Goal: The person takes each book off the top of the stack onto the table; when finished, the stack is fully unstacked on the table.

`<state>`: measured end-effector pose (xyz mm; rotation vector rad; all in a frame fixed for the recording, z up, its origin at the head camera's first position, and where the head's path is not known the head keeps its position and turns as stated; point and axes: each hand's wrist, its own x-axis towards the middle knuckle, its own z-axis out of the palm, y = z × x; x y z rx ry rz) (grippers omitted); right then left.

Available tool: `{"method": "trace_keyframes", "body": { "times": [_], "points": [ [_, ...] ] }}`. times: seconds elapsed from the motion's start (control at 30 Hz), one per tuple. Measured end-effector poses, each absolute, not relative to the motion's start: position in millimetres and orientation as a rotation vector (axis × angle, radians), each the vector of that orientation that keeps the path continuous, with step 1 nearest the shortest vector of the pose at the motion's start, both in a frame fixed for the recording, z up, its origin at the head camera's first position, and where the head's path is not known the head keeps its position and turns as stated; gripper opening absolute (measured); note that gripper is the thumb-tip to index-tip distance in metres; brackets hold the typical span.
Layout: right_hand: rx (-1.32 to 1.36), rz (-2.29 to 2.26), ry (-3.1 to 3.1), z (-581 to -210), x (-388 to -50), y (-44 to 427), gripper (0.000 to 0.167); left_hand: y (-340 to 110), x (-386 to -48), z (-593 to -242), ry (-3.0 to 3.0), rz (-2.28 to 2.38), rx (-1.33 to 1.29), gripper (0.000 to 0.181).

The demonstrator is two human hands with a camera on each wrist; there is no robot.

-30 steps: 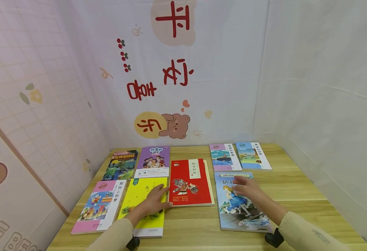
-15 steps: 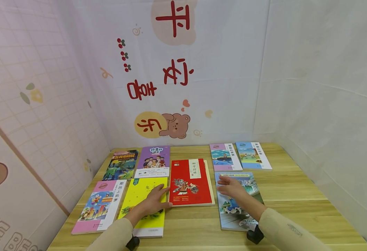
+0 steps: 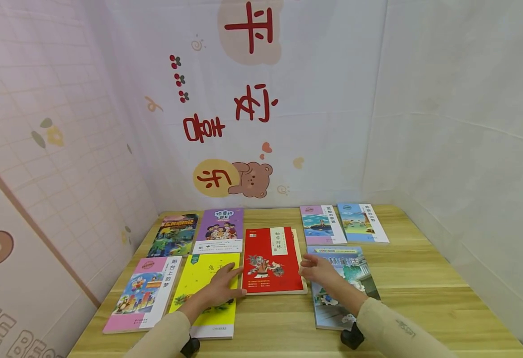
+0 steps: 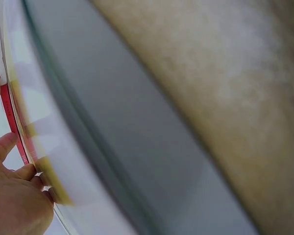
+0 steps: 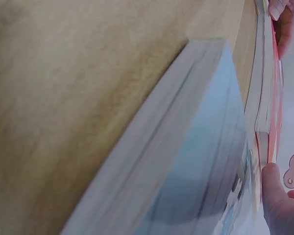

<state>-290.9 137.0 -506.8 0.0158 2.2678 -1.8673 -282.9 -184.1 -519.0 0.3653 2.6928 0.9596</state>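
Observation:
A red book (image 3: pixel 272 261) with a white title panel lies flat at the middle of the table, one more book's pale edge showing under its right side. My left hand (image 3: pixel 217 288) reaches over a yellow book (image 3: pixel 214 318), its thumb and fingers spread along the red book's left edge. At the red book's right edge is my right hand (image 3: pixel 324 273), above a light-blue book (image 3: pixel 355 268) with fairy-tale art. In the right wrist view the right thumb (image 5: pixel 272 181) touches the edge of the red book (image 5: pixel 273 103). Neither hand visibly lifts it.
On the left lie a pink-and-white book (image 3: pixel 140 293), a dark green book (image 3: pixel 174 236) and a purple book (image 3: pixel 218 231). Two smaller books, one pink (image 3: pixel 323 223) and one blue (image 3: pixel 362 223), lie back right. White cloth walls (image 3: pixel 333 124) surround the wooden table (image 3: pixel 422 298).
My right hand has moved left from over the light-blue book to the red book's right edge. The left hand has stayed in place. The books appear unmoved.

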Motion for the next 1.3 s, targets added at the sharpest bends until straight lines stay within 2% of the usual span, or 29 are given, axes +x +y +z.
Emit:
{"method": "trace_keyframes", "body": {
  "times": [0.67,1.3],
  "points": [
    [0.077,-1.938,2.129,-509.8,-292.4,134.5,0.066,-182.3,-283.0,-519.5,2.707,0.950,0.380,0.079],
    [0.121,-2.060,2.044,-510.1,-297.0,130.5,0.059,-182.3,-280.5,-517.0,2.710,0.949,0.386,0.078]
  ]
}}
